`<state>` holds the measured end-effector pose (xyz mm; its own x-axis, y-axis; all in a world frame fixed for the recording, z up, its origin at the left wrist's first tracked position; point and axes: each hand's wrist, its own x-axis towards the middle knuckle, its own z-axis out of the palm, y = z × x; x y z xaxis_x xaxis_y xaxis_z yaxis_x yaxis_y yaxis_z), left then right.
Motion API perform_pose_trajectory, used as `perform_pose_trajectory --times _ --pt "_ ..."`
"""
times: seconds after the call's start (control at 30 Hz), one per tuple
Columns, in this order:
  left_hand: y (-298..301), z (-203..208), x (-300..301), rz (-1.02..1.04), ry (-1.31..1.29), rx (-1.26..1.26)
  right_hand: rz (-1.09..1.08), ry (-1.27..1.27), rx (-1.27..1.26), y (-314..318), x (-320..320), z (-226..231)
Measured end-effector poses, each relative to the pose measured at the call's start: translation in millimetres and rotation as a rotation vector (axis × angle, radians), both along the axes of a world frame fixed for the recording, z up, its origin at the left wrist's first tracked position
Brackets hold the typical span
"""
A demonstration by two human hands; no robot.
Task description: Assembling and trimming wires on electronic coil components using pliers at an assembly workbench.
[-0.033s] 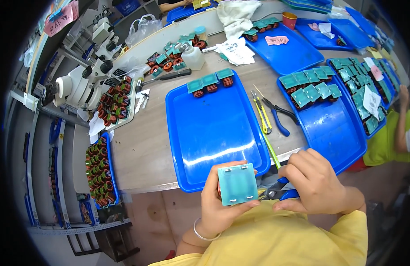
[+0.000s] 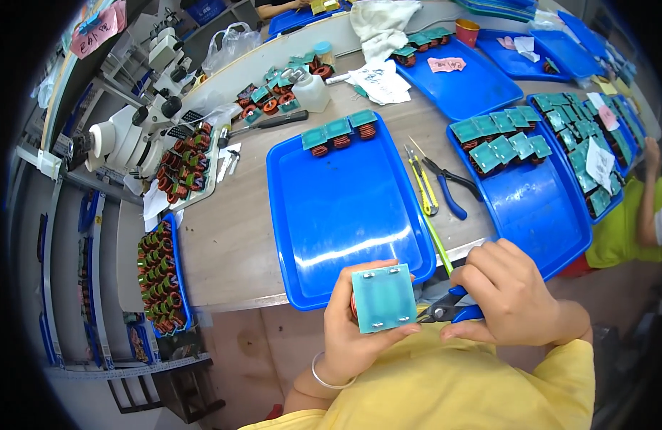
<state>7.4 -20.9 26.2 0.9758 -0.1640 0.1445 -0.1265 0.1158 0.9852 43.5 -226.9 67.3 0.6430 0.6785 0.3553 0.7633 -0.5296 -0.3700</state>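
Observation:
In my left hand (image 2: 339,342) is a coil with a square green board (image 2: 383,297), gripped by its edges. The board's flat face is turned up toward me, and a short metal pin end shows near each corner. Behind the board only a sliver of the red winding is visible. My right hand (image 2: 506,297) is closed round blue-handled wire cutters (image 2: 441,313). Their jaws point left at the board's lower right corner, close to my left fingertips; whether they touch it I cannot tell. Just beyond my hands lies a blue tray (image 2: 345,208) with three boarded coils (image 2: 338,129) along its far edge.
Blue-handled pliers (image 2: 453,190), a yellow cutter knife (image 2: 423,183) and a green stick lie right of the tray. Another blue tray (image 2: 553,229) holds several boarded coils. Bare coils (image 2: 184,168) and a microscope (image 2: 123,143) stand at left. At far right is another person's arm (image 2: 650,193).

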Motion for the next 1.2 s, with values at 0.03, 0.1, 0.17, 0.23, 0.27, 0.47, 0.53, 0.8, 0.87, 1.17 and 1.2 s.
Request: perform_pose_trajectory --times 0.03,0.1,0.17,0.23,0.27,0.47,0.53,0.8,0.87,1.17,1.2 --pt "-0.4 1.1 -0.2 -0.001 0.003 -0.002 -0.001 -0.011 -0.02 -0.6 -0.2 1.4" --pt "-1.4 4.1 -0.2 -0.001 0.046 -0.008 -0.003 -0.018 -0.041 -1.0 -1.2 4.5" --pt "-0.9 3.5 1.8 -0.038 0.074 -0.057 -0.021 0.002 -0.064 -1.1 -2.6 6.9" --pt "-1.5 2.8 2.1 -0.07 0.1 -0.104 -0.021 0.01 -0.046 -0.8 -2.9 5.3" --pt "-3.3 2.1 1.8 -0.09 0.154 -0.177 -0.022 0.017 -0.028 -0.8 -2.9 4.6" --pt "-3.0 8.4 -2.4 -0.21 0.477 -0.394 -0.003 0.061 -0.013 -2.0 -3.9 3.0" --pt "-3.6 7.8 -0.6 -0.204 0.484 -0.398 -0.003 0.074 -0.012 -2.7 -3.5 2.8" --pt "-0.9 -7.0 2.4 -0.405 0.509 -0.427 -0.002 0.202 0.151 -2.8 1.4 -9.2" --pt "-1.4 -19.9 -1.9 -0.378 0.486 -0.487 -0.107 0.452 0.23 1.2 4.4 -10.8" --pt "2.4 -34.2 11.5 0.222 0.2 -0.145 -0.744 0.151 0.259 10.5 62.2 -109.6" --pt "3.1 -32.8 12.1 0.219 0.202 -0.142 -0.747 0.154 0.26 15.5 68.5 -114.3"
